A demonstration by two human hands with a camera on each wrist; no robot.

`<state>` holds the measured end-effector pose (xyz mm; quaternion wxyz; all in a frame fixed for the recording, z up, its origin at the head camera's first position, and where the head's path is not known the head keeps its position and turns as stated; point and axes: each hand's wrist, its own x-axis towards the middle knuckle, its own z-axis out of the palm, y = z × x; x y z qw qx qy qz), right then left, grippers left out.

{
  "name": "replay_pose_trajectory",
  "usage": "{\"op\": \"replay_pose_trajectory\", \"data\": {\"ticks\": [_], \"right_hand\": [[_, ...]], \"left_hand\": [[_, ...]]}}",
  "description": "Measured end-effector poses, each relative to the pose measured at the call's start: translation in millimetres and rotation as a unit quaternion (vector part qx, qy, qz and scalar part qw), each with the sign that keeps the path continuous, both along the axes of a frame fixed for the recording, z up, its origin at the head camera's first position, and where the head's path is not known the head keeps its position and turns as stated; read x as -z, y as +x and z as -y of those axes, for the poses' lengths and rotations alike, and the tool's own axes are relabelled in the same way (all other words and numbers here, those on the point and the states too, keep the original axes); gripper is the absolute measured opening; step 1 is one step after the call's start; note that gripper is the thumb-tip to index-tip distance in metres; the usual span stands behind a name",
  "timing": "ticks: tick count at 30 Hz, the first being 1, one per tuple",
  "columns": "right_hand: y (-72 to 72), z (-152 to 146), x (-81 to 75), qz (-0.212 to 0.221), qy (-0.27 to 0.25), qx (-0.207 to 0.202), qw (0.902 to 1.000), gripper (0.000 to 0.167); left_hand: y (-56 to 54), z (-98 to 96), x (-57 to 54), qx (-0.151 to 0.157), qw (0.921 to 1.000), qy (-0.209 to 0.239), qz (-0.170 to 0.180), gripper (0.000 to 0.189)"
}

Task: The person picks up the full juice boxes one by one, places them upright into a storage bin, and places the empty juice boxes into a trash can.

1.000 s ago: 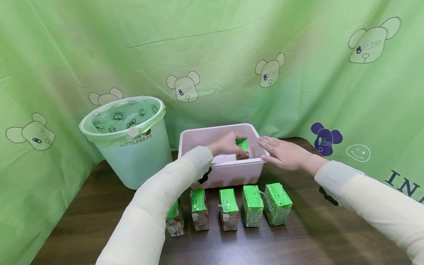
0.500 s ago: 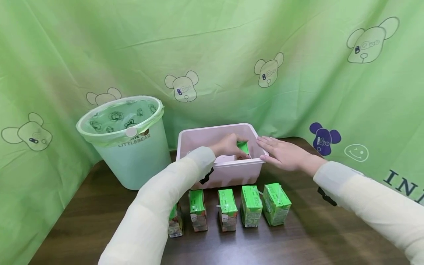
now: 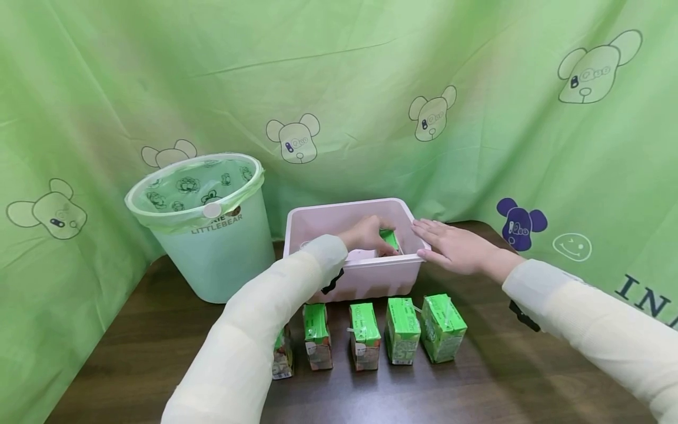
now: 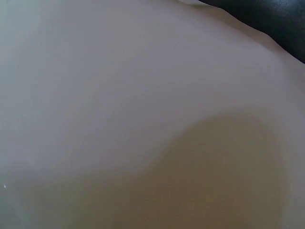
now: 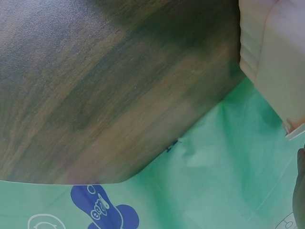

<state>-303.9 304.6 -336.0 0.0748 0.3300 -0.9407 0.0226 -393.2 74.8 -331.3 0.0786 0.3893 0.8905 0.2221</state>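
Inside the pink plastic bin (image 3: 378, 281), my left hand (image 3: 368, 234) grips a green-topped drink carton (image 3: 389, 238) near the right wall, thumb on its near side and fingers across the far side. The carton's lower part is hidden by the bin's front rim. My right hand (image 3: 455, 244) lies with straight fingers against the bin's right rim. In the left wrist view a blurred pale bin surface (image 4: 119, 95) fills most of the picture. The right wrist view catches the outer side of the bin (image 5: 281, 62) and an edge of my right hand (image 5: 299, 191).
Several drink cartons (image 3: 402, 330) stand in a row before the bin on the dark wooden table (image 3: 508, 365); my left sleeve partly covers the leftmost carton (image 3: 282, 356). A mint trash can (image 3: 222, 253) with a liner stands at left. A green curtain (image 3: 360, 70) hangs behind.
My left hand and the carton in it have sunk slightly lower into the bin, with the forearm shifting a little right. The right hand stays at the rim.
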Motion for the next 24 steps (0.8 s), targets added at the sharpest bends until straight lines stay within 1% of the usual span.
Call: {"op": "replay_pose_trajectory", "data": {"ticks": [3, 10, 13, 14, 17, 20, 21, 24], "right_hand": [[-0.6, 0.7, 0.6, -0.003, 0.001, -0.002, 1.0000, 0.062], [-2.0, 2.3, 0.5, -0.005, 0.000, -0.006, 1.0000, 0.062], [-2.3, 2.6, 0.5, -0.006, -0.003, -0.008, 0.9999, 0.062], [-2.3, 2.6, 0.5, -0.006, -0.004, -0.007, 0.9999, 0.062], [-1.9, 2.9, 0.5, -0.005, -0.004, -0.008, 0.9999, 0.062], [-1.8, 2.5, 0.0, -0.006, 0.003, -0.007, 1.0000, 0.062], [-1.8, 2.4, -0.3, -0.007, 0.004, -0.007, 0.9999, 0.062], [-1.7, 1.8, -1.4, -0.009, 0.005, -0.008, 0.9999, 0.061]], "left_hand": [[-0.5, 1.8, 0.4, -0.001, 1.0000, 0.000, 0.005, 0.068], [-1.2, 5.5, -1.0, -0.009, 0.9990, 0.006, 0.044, 0.064], [-2.6, 6.0, -1.6, -0.013, 0.9985, 0.005, 0.053, 0.063], [-5.9, 5.8, 0.9, -0.013, 0.9984, 0.007, 0.054, 0.064], [-4.3, 7.5, -0.7, -0.014, 0.9981, 0.006, 0.059, 0.063], [-2.4, 9.4, -3.3, -0.011, 0.9984, 0.010, 0.055, 0.062], [1.0, 10.6, -7.0, -0.010, 0.9984, 0.010, 0.055, 0.061], [-0.1, 12.6, -10.2, -0.010, 0.9988, 0.022, 0.043, 0.060]]}}
